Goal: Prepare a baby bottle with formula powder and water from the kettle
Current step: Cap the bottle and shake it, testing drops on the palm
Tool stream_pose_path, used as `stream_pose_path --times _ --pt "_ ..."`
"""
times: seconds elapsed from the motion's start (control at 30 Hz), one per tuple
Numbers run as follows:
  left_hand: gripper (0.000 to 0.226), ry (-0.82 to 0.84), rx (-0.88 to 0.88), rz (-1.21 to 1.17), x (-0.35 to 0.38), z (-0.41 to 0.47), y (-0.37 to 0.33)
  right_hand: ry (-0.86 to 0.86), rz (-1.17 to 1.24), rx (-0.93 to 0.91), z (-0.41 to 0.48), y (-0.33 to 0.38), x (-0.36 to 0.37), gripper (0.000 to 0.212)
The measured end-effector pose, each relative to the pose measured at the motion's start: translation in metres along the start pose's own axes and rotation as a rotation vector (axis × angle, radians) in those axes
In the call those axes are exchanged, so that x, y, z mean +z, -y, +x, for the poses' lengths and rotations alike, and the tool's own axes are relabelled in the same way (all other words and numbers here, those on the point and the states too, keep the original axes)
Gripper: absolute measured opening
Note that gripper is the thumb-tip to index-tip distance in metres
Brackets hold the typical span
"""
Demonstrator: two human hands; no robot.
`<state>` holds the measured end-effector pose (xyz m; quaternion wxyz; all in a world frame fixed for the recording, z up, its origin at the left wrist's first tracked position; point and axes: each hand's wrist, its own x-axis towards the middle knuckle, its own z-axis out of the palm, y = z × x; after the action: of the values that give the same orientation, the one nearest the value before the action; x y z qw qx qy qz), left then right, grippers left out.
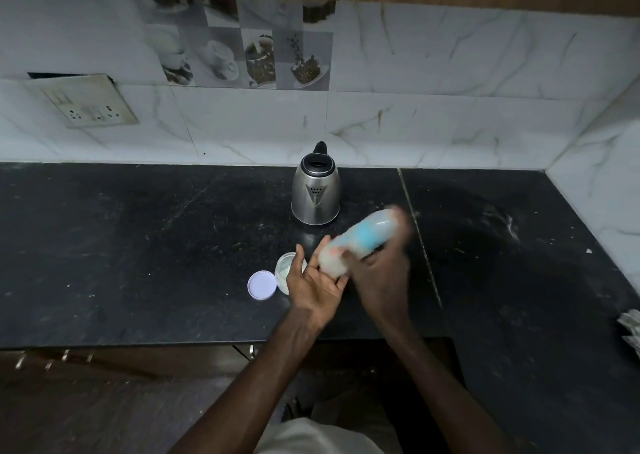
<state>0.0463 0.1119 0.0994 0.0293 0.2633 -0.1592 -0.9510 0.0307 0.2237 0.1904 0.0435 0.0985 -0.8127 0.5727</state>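
A baby bottle (360,240) with a blue band and milky contents lies tilted in the air, blurred by motion. My right hand (381,280) grips its middle from below. My left hand (317,285) is open, palm up, with its fingers touching the bottle's whitish lower end. A steel kettle (315,195) with a black lid stands upright on the black counter just behind the bottle. An open round formula tub (283,270) sits partly hidden behind my left hand, and its pale lid (262,285) lies flat beside it on the left.
The black stone counter (138,245) runs to a marble-tiled wall at the back and right. A socket plate (88,101) is on the wall at left. A crumpled wrapper (631,325) lies at the right edge. Drawer handles (52,358) show below the counter's front edge.
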Motion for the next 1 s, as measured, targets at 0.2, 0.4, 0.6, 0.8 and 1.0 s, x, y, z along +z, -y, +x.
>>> stream_pose_path --times 0.2,0.4,0.6,0.8,1.0 --pt "0.065 -0.012 0.026 0.025 0.003 0.001 0.0 -0.234 0.081 0.03 0.006 -0.002 -0.014 0.099" --pt "0.068 0.001 0.003 -0.027 0.007 -0.003 0.003 0.02 -0.11 0.007 -0.01 -0.009 -0.007 0.099" --pt "0.065 -0.029 -0.003 0.005 0.005 -0.003 0.003 -0.071 -0.016 0.055 -0.005 -0.002 -0.007 0.099" --pt "0.068 -0.023 0.02 0.034 0.011 -0.004 0.001 -0.27 0.108 0.03 0.008 0.001 -0.015 0.098" --pt "0.07 -0.04 0.001 -0.023 0.009 -0.002 0.001 -0.042 -0.036 0.022 -0.003 -0.001 -0.005 0.096"
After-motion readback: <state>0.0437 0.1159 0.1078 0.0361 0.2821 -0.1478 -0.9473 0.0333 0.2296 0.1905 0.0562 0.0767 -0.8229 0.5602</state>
